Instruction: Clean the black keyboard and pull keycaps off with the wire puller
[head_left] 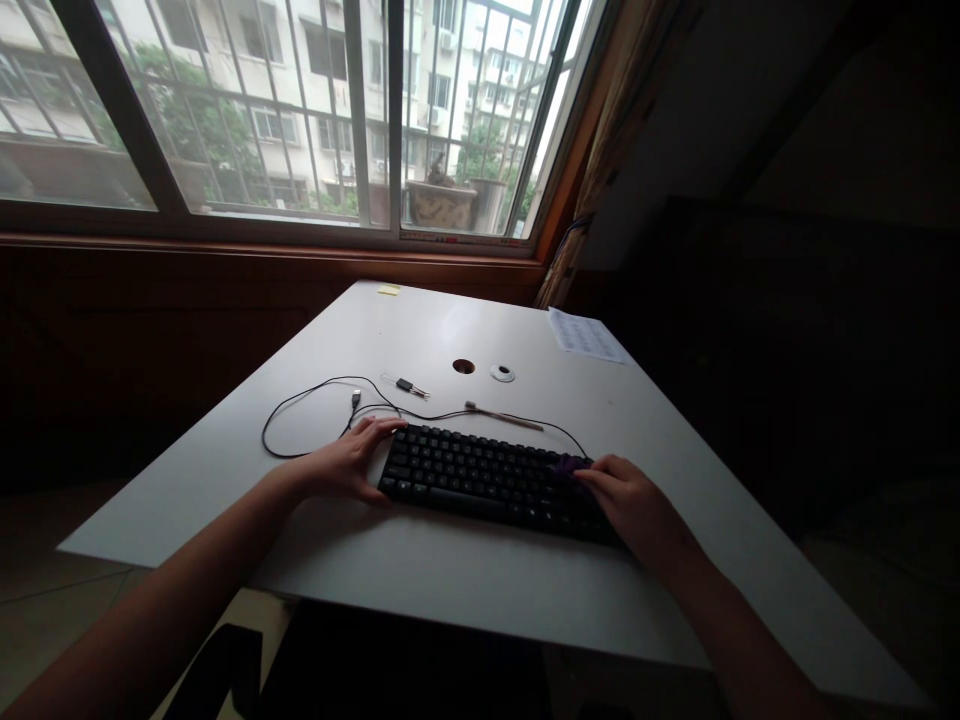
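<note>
A black keyboard [480, 475] lies flat near the front of the white table. My left hand [352, 460] grips its left end, thumb at the near edge and fingers at the far corner. A dark purple cloth [571, 464] is pinched in my right hand [626, 500] and pressed against the keys toward the right end. That hand hides part of the keyboard's right side. Behind the keyboard runs its black cable [277, 410], looped at the left and ending in a USB plug [355, 398].
A toothbrush-like brush [502, 415] and a small black-handled wire tool [406, 386] lie behind the keyboard. Farther back are a round hole [463, 367] in the white table [337, 340], a white ring cover [502, 373], printed paper [589, 335] and a yellow note [388, 290].
</note>
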